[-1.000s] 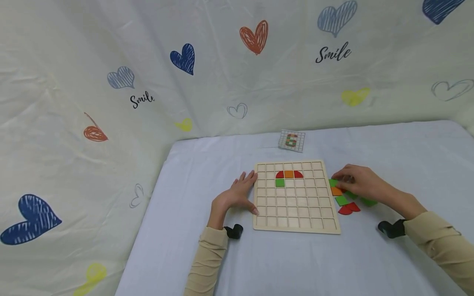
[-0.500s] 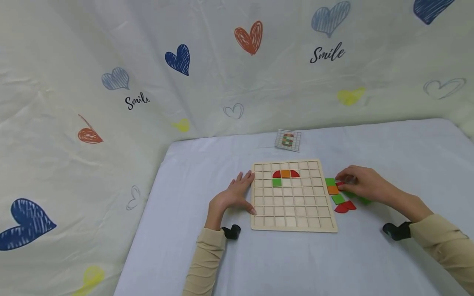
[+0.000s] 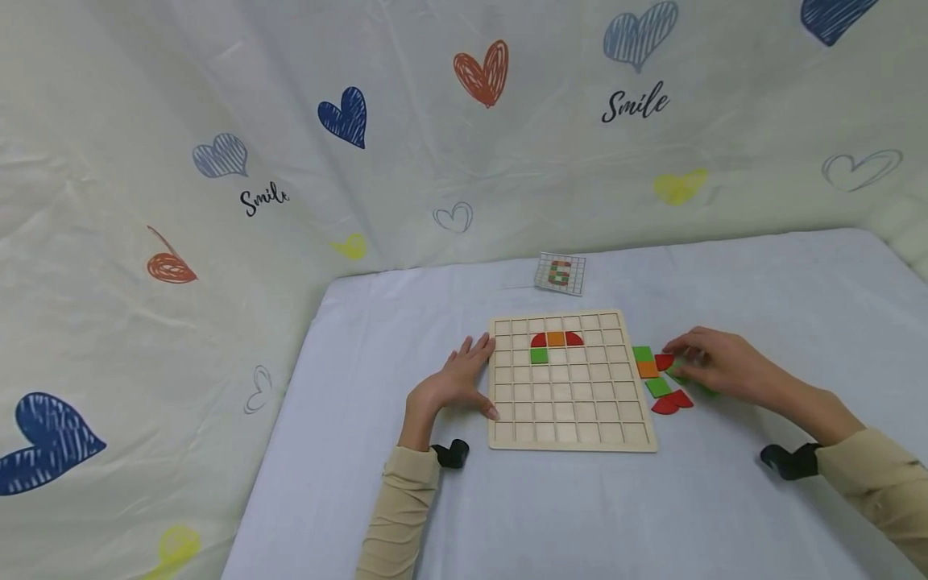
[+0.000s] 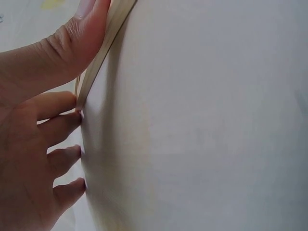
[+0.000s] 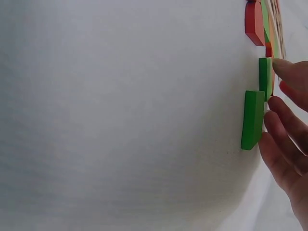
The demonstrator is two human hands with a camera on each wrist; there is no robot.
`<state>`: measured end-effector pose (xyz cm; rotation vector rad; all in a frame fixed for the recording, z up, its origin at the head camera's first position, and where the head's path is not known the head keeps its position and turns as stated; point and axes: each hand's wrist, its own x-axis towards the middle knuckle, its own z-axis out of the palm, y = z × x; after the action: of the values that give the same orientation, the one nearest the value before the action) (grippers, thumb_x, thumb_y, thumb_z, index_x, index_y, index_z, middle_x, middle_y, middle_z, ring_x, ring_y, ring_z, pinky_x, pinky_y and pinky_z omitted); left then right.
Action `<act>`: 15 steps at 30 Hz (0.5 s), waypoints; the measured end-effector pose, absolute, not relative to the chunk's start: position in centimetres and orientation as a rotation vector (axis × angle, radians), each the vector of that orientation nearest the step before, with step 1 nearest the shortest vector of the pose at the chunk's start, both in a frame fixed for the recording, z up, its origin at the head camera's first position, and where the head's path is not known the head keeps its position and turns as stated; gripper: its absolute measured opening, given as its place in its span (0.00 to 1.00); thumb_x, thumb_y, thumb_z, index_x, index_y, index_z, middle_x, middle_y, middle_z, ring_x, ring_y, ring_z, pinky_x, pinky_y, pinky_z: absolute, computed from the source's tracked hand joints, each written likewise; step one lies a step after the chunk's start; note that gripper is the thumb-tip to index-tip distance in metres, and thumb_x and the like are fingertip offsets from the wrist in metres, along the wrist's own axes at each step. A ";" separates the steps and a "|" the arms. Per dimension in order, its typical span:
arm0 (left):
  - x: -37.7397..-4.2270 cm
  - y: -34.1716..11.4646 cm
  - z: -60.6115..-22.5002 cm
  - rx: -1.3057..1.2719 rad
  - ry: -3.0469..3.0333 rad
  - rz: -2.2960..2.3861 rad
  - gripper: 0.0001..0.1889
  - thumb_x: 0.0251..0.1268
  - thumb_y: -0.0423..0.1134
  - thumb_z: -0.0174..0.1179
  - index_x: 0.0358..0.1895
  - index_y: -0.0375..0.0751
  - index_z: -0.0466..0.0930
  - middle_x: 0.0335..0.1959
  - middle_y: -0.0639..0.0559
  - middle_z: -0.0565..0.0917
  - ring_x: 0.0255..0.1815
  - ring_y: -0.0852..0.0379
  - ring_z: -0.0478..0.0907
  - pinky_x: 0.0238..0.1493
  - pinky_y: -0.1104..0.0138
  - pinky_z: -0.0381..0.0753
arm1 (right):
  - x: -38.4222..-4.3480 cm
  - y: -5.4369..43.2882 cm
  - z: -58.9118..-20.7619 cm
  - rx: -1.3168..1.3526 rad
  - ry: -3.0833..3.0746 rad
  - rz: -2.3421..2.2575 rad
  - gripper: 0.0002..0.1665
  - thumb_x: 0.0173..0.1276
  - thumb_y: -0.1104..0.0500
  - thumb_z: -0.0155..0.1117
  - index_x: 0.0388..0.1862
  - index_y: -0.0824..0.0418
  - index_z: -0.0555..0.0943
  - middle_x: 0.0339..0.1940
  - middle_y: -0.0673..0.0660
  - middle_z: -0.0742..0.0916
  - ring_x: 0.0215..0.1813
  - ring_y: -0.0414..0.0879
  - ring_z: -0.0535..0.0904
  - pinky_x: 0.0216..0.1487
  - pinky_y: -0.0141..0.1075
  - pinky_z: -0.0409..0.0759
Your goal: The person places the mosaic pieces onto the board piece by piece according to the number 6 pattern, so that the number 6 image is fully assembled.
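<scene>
My left hand (image 3: 451,385) rests along the left edge of a square wooden grid board (image 3: 573,411), fingers spread. In the left wrist view the thumb (image 4: 72,45) lies at the board's edge. My right hand (image 3: 721,366) is low over a group of coloured tiles beside the board's right edge. Its thumb and fingers lie around a green tile (image 5: 263,79), which they pinch, partly hidden from the head view. Another green tile (image 5: 252,120) lies by the fingertips. On the board sit two red quarter-round tiles, an orange square (image 3: 556,339) and a green square (image 3: 539,355).
Near the hand lie a green tile (image 3: 643,354), an orange tile (image 3: 648,370), a red tile (image 3: 663,362), another green tile (image 3: 658,387) and red quarter-rounds (image 3: 672,402). A card (image 3: 560,274) with a coloured pattern stands behind the board. A patterned cloth hangs behind.
My right hand has moved slightly right and away from the board, uncovering the red tile beside the green and orange ones. My left hand stays at the board's edge. The head view shifts slightly.
</scene>
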<state>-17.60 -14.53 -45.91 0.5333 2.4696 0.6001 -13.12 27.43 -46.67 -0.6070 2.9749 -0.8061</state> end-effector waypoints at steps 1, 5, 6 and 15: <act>-17.6 -14.5 -45.9 0.533 2.468 0.604 0.68 0.46 0.45 0.84 0.85 0.46 0.41 0.87 0.53 0.40 0.87 0.49 0.29 0.86 0.53 0.35 | -13.0 27.4 -46.7 -0.608 2.975 -0.808 0.17 0.56 0.66 0.78 0.46 0.67 0.87 0.41 0.55 0.88 0.40 0.46 0.80 0.37 0.31 0.82; -17.6 -14.6 -45.9 0.530 2.465 0.615 0.68 0.46 0.45 0.84 0.85 0.46 0.42 0.87 0.54 0.40 0.87 0.50 0.29 0.86 0.53 0.35 | -12.7 27.1 -46.7 -0.612 2.978 -0.841 0.17 0.55 0.66 0.80 0.45 0.65 0.88 0.41 0.54 0.88 0.40 0.46 0.80 0.36 0.31 0.82; -17.6 -14.6 -45.8 0.529 2.465 0.620 0.67 0.46 0.45 0.84 0.85 0.46 0.42 0.87 0.54 0.40 0.87 0.49 0.29 0.86 0.53 0.35 | -12.7 27.0 -46.8 -0.615 2.980 -0.847 0.16 0.55 0.65 0.80 0.44 0.64 0.89 0.40 0.54 0.88 0.39 0.46 0.80 0.35 0.31 0.82; -17.5 -14.6 -45.7 0.529 2.470 0.608 0.67 0.46 0.44 0.84 0.85 0.46 0.42 0.87 0.54 0.40 0.87 0.50 0.29 0.86 0.53 0.35 | -13.1 25.7 -46.9 -0.652 2.949 -0.808 0.15 0.56 0.62 0.81 0.43 0.64 0.89 0.38 0.53 0.85 0.39 0.45 0.79 0.35 0.31 0.82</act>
<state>-17.48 -14.57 -45.65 0.5289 2.4699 0.6082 -13.08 25.66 -46.90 -0.6515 2.9487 -0.8080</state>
